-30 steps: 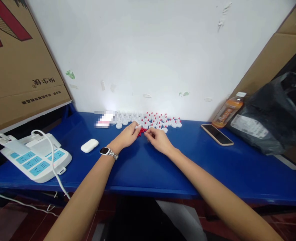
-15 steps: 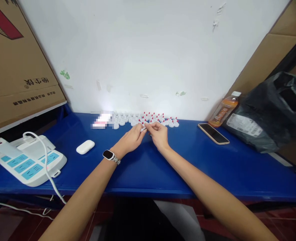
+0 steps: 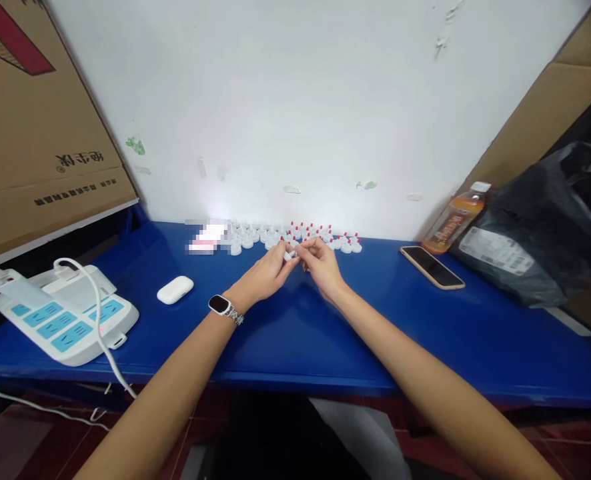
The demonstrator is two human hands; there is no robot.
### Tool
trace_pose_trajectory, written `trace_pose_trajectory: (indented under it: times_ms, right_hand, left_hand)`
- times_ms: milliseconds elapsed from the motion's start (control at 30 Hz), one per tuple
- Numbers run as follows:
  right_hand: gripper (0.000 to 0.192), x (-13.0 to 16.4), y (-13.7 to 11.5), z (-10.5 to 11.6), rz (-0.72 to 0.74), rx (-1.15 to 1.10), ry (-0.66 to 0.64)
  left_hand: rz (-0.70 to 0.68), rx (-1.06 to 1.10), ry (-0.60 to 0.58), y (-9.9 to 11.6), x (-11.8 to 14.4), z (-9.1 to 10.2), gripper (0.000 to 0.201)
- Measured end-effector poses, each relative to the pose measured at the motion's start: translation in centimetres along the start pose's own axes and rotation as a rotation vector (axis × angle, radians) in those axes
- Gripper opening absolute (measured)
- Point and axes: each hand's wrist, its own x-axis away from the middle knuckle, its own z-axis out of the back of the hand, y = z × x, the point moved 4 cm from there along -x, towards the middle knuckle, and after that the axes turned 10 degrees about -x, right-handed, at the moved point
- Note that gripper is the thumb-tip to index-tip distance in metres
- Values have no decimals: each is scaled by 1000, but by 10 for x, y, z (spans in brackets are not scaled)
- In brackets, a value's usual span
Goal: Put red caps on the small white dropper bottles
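My left hand [image 3: 265,273], with a watch on its wrist, is closed around a small white nozzle cap [image 3: 290,255]. Against the right end of that cap, my right hand [image 3: 321,268] has thumb and fingers pinched together; whatever lies between those fingertips is hidden. Just behind both hands, white nozzle caps stand in rows along the wall. Those toward the right carry red tips [image 3: 350,243], while white caps without red [image 3: 247,239] stand at the left. My fingers cover part of the rows.
A white power strip [image 3: 125,319] with plugged-in chargers and an earbud case [image 3: 175,290] lie on the left of the blue table [image 3: 295,340]. At the right are a phone [image 3: 433,268], an orange drink bottle [image 3: 453,220] and a black plastic bag [image 3: 540,233]. A cardboard box [image 3: 35,127] rises at left.
The whole view has shifted slightly. Both hands stay together at the white cap, and more of it shows between them. My right fingers have moved a little along its end.
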Motion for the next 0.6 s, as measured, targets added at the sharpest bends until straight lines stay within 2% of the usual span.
trace_pose_trajectory:
  times_ms: [133,233,333,467,533,600]
  right_hand:
    - [36,-3,2,4,-93,-38,-94]
    - [32,-5,0,12,-55,56,-111]
    - [21,-3,-5,16,67,280,-182]
    - [1,4,-7,9,121,691,-402]
    - [6,4,-10,9,157,891,-414]
    - [10,2,-14,12,178,1043,-367]
  left_hand:
    - [9,29,-20,3,3,3,35]
    - [34,9,-4,-1,3,6,41]
    - [106,-46,90,-21,0,12,33]
    - [241,-168,224,-62,-4,18,21]
    - [261,-191,245,-75,-8,18,16]
    - [276,-217,229,-81,-13,16,14]
